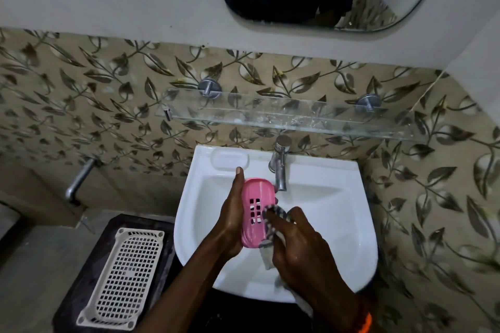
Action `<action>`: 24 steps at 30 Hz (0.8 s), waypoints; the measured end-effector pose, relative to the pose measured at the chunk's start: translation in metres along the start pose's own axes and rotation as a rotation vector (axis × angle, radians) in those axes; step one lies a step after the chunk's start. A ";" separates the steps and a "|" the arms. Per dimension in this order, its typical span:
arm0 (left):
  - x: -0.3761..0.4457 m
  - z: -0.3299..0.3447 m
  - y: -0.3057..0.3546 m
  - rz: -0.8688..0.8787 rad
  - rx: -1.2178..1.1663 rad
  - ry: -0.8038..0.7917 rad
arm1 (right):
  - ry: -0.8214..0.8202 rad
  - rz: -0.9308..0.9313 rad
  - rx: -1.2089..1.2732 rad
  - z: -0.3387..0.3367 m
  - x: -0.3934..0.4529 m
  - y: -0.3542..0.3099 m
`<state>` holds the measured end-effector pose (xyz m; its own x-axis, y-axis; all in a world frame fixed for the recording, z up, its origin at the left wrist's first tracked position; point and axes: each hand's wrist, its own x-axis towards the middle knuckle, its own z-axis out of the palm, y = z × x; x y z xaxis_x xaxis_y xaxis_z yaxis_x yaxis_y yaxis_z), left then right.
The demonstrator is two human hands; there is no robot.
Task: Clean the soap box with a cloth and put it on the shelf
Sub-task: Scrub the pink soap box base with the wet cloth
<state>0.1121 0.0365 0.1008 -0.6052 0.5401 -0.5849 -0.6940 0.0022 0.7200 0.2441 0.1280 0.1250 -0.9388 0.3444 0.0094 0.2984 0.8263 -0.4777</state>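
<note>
Over the bowl of the white sink (319, 170), just in front of the tap (280, 167), the left hand (232, 216) cups the pink soap box (253, 212) from its left side, fingers stretched along the edge with the thumb out of sight, tilting the slotted face up and to the right so the cloth can reach it. The right hand (300, 243) is closed around a striped cloth (273, 220), fingertips pressing a bunched part against the box's right edge beside the slots; the rest of the cloth hangs down toward the sink's front rim. Holding it above the sink probably keeps drips inside the bowl. The box's long axis runs from the sink's front rim toward the tap, far end almost touching the spout. The glass shelf (284, 113) above the sink is bare, so the wiping seems under way and placing not yet begun
</note>
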 end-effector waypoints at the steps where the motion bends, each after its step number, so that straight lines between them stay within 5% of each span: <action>1: -0.003 0.004 -0.001 -0.011 0.035 0.003 | 0.037 0.025 -0.024 0.000 0.006 0.001; 8: -0.008 0.008 -0.001 -0.055 0.088 0.025 | -0.054 -0.165 -0.139 -0.004 0.021 0.001; 13: -0.007 0.006 -0.001 -0.026 0.144 0.030 | 0.042 -0.040 -0.220 -0.007 0.024 -0.002; 18: -0.009 -0.007 0.011 -0.066 0.163 -0.003 | -0.187 -0.252 -0.095 -0.007 -0.009 -0.001; 24: -0.018 0.001 0.011 -0.138 0.250 -0.054 | 0.025 -0.248 -0.251 -0.020 0.028 0.011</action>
<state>0.1152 0.0279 0.1198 -0.4852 0.5646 -0.6677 -0.6468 0.2821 0.7085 0.2251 0.1559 0.1379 -0.9844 0.1279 0.1209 0.0979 0.9689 -0.2274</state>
